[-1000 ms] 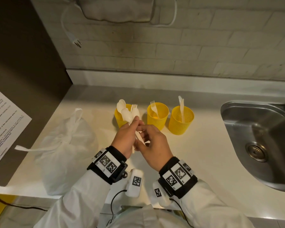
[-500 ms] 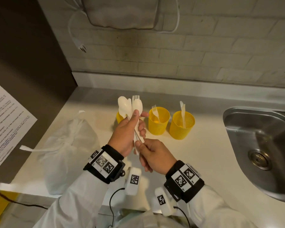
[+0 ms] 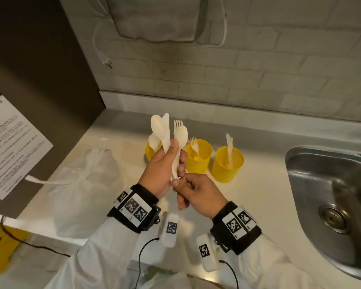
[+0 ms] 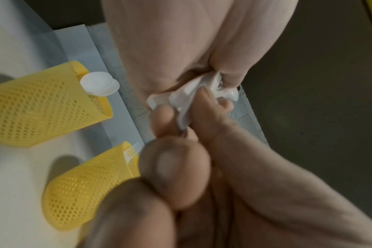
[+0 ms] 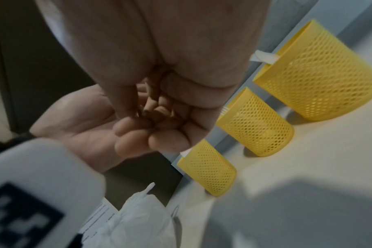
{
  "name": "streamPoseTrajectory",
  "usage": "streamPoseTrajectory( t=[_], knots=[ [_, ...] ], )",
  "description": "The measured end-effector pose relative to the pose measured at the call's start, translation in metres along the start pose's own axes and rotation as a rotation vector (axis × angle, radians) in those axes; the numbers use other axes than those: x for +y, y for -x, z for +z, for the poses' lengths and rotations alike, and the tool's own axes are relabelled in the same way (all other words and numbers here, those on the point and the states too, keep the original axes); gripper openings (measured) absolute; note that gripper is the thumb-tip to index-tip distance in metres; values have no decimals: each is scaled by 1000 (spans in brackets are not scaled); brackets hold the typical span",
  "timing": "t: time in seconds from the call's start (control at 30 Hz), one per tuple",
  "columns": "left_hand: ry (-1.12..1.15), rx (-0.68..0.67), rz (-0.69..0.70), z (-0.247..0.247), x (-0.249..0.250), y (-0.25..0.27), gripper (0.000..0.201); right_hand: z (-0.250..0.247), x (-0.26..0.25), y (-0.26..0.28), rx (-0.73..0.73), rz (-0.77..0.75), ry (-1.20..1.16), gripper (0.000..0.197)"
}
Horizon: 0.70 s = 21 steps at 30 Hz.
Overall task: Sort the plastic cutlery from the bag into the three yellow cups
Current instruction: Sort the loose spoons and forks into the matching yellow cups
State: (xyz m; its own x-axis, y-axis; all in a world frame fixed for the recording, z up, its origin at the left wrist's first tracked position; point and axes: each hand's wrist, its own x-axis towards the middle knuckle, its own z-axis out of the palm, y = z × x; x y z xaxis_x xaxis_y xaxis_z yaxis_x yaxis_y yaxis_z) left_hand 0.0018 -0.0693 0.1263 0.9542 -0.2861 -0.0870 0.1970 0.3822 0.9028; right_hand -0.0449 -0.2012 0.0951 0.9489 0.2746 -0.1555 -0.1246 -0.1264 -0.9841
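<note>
Nearest to the person, the right hand (image 3: 198, 195) was below the left one, with thumb and forefinger pinched on the lower ends of the cutlery (image 3: 171, 138); its other fingers were curled in. Just above it, the left hand (image 3: 165, 167) held the bundle upright in a closed fist, thumb pressed on the handles. Spoons, a knife and a fork stood out of the fist like a fan, in the air before the cups.

To the left, the white bag (image 3: 86, 184) lay slumped on the counter (image 3: 258, 195), close to the front edge, its strap going toward the paper sheet (image 3: 13, 147) on the dark side panel. Between the bag and the sink (image 3: 331, 205) there was open counter under the hands.

Farther back, three cups stood in a row near the wall edge. The left cup (image 3: 149, 152), partly hidden behind the left hand, held a spoon; the middle cup (image 3: 198, 161) held a fork; the right cup (image 3: 227, 166) held a knife. The right cup stood apart from the sink rim, with free counter between them.
</note>
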Motion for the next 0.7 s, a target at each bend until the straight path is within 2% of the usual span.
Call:
streamPoseTrajectory(
  t=[0.1, 0.17, 0.33, 0.4, 0.47, 0.5, 0.7],
  knots=[
    [-7, 18, 1, 5, 0, 3, 49, -6, 5, 6, -74, 15, -52, 16],
    [-7, 16, 2, 9, -1, 7, 57, -10, 7, 9, -89, 2, -31, 18],
    [-43, 9, -16, 15, -4, 12, 56, -12, 5, 13, -75, -41, -48, 23],
    [-39, 25, -8, 15, -3, 10, 50, -18, 4, 14, -105, -29, -47, 17],
    [-33, 21, -3, 14, 0, 10, 30, -29, 1, 14, -133, -4, -13, 8],
    [-30, 19, -3, 14, 2, 10, 27, -38, -1, 14, -130, -4, 23, 6],
    [-69, 51, -21, 19, 10, 12, 19, -114, -41, -3, 17, -90, 315, 15]
  ],
)
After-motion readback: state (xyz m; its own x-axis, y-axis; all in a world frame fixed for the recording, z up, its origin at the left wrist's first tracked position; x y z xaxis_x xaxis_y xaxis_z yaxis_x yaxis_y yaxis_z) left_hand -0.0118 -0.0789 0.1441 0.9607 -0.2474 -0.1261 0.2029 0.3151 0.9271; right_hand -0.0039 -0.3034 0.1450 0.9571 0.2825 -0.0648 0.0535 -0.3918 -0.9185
